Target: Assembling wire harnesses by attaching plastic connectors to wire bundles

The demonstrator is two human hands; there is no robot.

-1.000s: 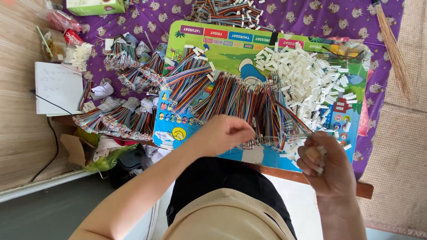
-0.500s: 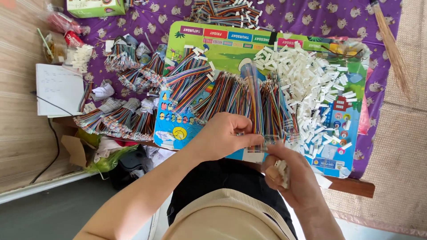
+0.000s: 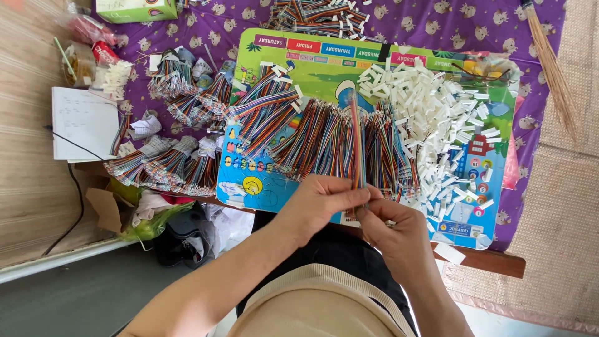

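My left hand (image 3: pixel 321 205) pinches the near end of a thin rainbow ribbon cable (image 3: pixel 357 143) that stretches away over the board. My right hand (image 3: pixel 394 229) meets it from the right, fingers closed on the same cable end, likely with a small white connector that I cannot see. Under the cable lies a wide spread of multicoloured wire cables (image 3: pixel 331 140) on a colourful plastic board (image 3: pixel 368 56). A heap of small white plastic connectors (image 3: pixel 437 118) lies just right of the wires.
Bundled wire sets (image 3: pixel 168 162) lie on the purple patterned cloth (image 3: pixel 206 25) at left. More cables (image 3: pixel 318 15) sit at the top. A white notebook (image 3: pixel 84 122) and green box (image 3: pixel 134 9) are far left; a straw broom (image 3: pixel 552 62) is at right.
My right hand moved left from the table's near right edge to join my left hand. A single ribbon cable has been lifted out of the spread and now lies stretched between both hands.
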